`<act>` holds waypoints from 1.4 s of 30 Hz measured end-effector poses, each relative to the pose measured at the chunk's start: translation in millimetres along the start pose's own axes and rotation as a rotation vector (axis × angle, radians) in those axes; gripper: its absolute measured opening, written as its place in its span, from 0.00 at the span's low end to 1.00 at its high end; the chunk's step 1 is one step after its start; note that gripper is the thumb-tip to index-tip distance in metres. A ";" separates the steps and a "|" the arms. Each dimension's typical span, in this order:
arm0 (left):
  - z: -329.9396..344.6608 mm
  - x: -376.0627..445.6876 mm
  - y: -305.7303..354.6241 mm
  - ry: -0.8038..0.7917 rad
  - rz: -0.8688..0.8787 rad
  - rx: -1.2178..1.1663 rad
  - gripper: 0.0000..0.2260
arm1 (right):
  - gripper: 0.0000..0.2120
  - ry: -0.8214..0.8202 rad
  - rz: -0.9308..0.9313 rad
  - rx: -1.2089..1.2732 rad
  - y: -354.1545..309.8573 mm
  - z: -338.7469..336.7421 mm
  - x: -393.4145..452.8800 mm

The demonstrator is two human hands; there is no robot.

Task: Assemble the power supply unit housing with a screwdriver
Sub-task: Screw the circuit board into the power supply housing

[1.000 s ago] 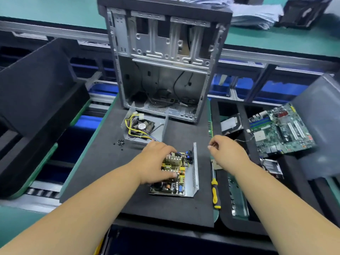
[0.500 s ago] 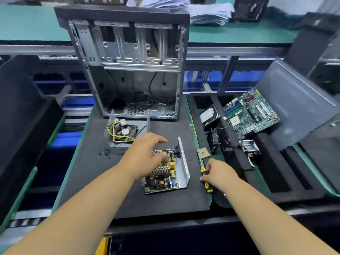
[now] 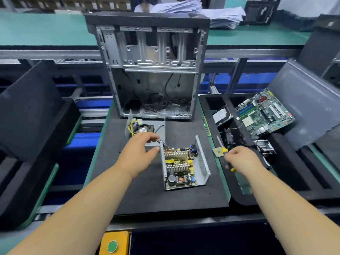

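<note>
The right hand [image 3: 239, 159] now has the screwdriver [image 3: 224, 151] in its grip, fingers curled round the yellow and black handle and the shaft pointing away toward 11 o'clock, lifted just off the green edge strip at the 3 o'clock side of the black foam mat [image 3: 147, 196]; half a second ago that hand was only closing on the tool where it lay, and a full second ago it hovered above it with nothing held. The left hand [image 3: 139, 153] has come off the open power supply base [image 3: 184, 162], which it covered in both earlier frames, and now reaches toward 12 o'clock with fingers loosely spread, its fingertips at the bundle of coloured wires [image 3: 161, 141] running between the base and the housing cover [image 3: 147, 128]; whether it is actually pinching a wire I cannot tell. The base sits near the centre of the mat with its circuit board and heat sinks exposed, and the cover with the fan lies just beyond it at 11 o'clock, in front of the empty computer case [image 3: 152, 70]. To my eye this means the tool is secured and the next need is the cover, which is not yet on the base. A small square chip [image 3: 217, 151] rests beside the screwdriver shaft, and a motherboard [image 3: 265, 113] lies in the tray at 2 o'clock.
</note>
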State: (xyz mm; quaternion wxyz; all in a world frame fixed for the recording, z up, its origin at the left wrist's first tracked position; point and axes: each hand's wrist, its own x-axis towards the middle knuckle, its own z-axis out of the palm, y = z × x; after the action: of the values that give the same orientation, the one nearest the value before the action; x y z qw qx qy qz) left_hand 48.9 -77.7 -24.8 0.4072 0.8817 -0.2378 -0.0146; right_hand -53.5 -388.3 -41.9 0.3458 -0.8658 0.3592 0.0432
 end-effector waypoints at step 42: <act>-2.0 16.9 -126.0 -0.118 -0.269 0.540 0.08 | 0.04 -0.191 -0.482 0.313 -148.6 85.1 -44.4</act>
State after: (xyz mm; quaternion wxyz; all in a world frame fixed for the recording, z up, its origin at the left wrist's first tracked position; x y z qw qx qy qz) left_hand 115.7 -13.6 -111.9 0.1383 0.9793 -0.1372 -0.0558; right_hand 25.4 -233.7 -7.7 0.5075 -0.8543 0.1115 -0.0150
